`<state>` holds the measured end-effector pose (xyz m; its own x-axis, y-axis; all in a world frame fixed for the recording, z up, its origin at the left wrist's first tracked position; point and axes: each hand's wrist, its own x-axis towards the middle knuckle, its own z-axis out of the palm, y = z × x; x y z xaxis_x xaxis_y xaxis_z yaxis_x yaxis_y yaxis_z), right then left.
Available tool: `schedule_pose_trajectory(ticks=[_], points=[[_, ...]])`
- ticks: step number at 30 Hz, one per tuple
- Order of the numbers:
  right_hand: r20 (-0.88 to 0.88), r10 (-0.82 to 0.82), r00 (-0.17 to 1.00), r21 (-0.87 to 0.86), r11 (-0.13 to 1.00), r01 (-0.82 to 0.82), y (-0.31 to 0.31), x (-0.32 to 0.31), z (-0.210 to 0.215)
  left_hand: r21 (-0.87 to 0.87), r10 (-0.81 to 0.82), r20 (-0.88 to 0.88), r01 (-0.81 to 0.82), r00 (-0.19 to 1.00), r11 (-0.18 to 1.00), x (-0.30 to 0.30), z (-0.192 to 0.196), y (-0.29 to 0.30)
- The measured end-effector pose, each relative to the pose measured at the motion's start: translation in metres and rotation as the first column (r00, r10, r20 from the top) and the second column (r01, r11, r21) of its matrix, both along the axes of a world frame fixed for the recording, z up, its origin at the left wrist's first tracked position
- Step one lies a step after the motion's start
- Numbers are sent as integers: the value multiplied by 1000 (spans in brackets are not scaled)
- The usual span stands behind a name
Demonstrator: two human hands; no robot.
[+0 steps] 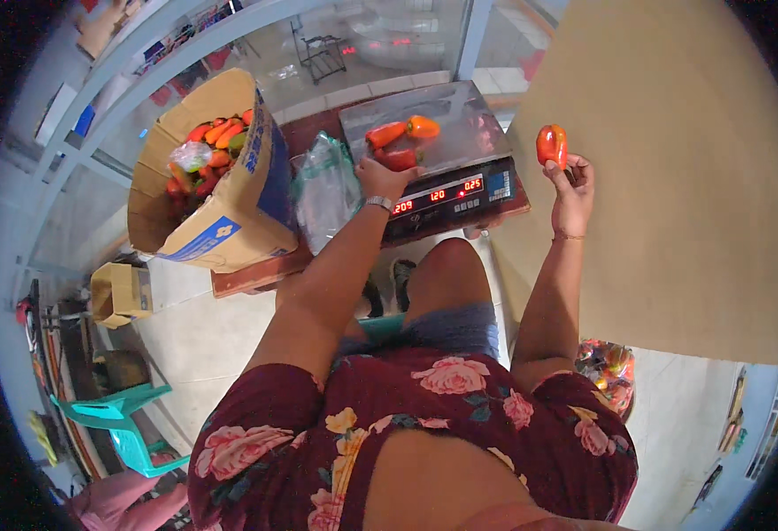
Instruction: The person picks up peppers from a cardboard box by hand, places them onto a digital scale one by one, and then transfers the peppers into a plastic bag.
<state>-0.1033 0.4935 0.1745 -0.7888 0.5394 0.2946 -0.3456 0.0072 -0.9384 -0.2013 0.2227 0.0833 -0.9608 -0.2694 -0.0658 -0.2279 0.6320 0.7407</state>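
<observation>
My right hand (573,188) is raised to the right of the scale, its fingers closed round the lower end of a glossy red-orange pepper (552,145). On the scale's platform (460,142), two orange peppers (386,134) lie close together. At the platform's near edge, my left hand (384,180) has thumb and fingers around a darker red pepper (398,159), which still rests on the platform. Below it, the scale's black panel (446,198) shows lit red digits.
Left of the scale stands a tall open cardboard box (246,212) of red, orange and green peppers. Clear plastic bags (329,190) lie between them. A large brown board (672,177) fills the right side. A filled bag (608,372) and a green plastic chair (123,416) are on the floor.
</observation>
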Motion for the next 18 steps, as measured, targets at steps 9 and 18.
schedule_pose_trajectory(ticks=[9,18], points=[[-26,15,1000,-83,996,-17,-4,4,-4,31,-37,-11,37,999,999,7,4,-13],[-26,31,999,-105,994,-33,-6,4,-5,10,-59,20,59,998,998,9,7,-15]])
